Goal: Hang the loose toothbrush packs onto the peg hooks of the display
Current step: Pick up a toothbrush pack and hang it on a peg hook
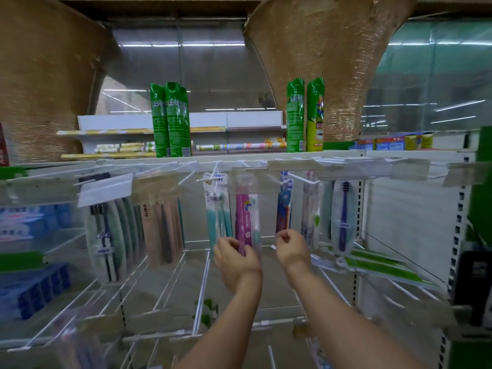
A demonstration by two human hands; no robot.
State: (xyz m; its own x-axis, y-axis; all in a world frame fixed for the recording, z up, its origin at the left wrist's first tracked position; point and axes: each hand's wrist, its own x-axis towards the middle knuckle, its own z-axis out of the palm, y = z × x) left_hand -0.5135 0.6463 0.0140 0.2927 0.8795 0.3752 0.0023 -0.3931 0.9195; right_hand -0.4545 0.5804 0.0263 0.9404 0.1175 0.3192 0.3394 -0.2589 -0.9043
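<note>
Pink toothbrush pack [246, 222] hanging in the upper row of the display [394, 209] beneath a clear price tag [246, 179], lower end pinched by the curled left hand [235, 258], right hand [291, 250] just beside with fingers curled on nothing visible, teal pack [218, 217] left, blue-and-red pack [283, 209] right, both hanging close.

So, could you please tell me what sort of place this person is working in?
Most likely a shop aisle, perhaps a supermarket: toothbrush packs hang from white peg hooks under clear label holders, and green spray cans stand on the shelf above.
</note>
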